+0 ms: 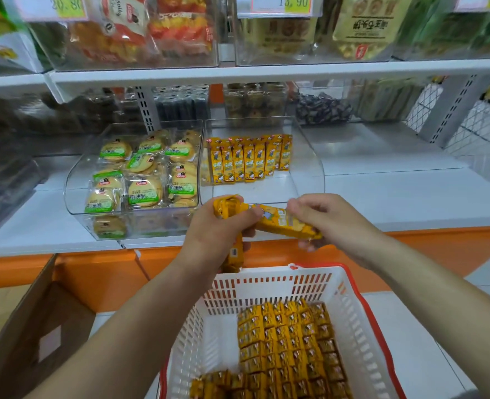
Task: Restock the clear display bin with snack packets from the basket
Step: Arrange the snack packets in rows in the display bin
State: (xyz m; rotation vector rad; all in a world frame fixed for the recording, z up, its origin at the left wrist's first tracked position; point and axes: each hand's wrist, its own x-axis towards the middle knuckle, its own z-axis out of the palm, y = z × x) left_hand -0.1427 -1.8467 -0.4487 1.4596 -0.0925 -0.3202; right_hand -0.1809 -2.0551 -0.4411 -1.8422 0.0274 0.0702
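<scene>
A clear display bin [310,168] stands on the white shelf with a row of yellow snack packets [248,161] upright at its back. In front of it my left hand [218,234] grips a bundle of yellow packets [232,254]. My right hand [327,220] pinches one yellow packet [287,224] that lies across between both hands. Below them sits a white basket [267,286] with a red rim, holding several rows of the same yellow packets [290,347].
A second clear bin [74,182] to the left holds round biscuit packs with green labels. Higher shelves carry more bins of snacks with price tags. An orange shelf front [94,272] runs below. A cardboard box [36,326] stands at the lower left.
</scene>
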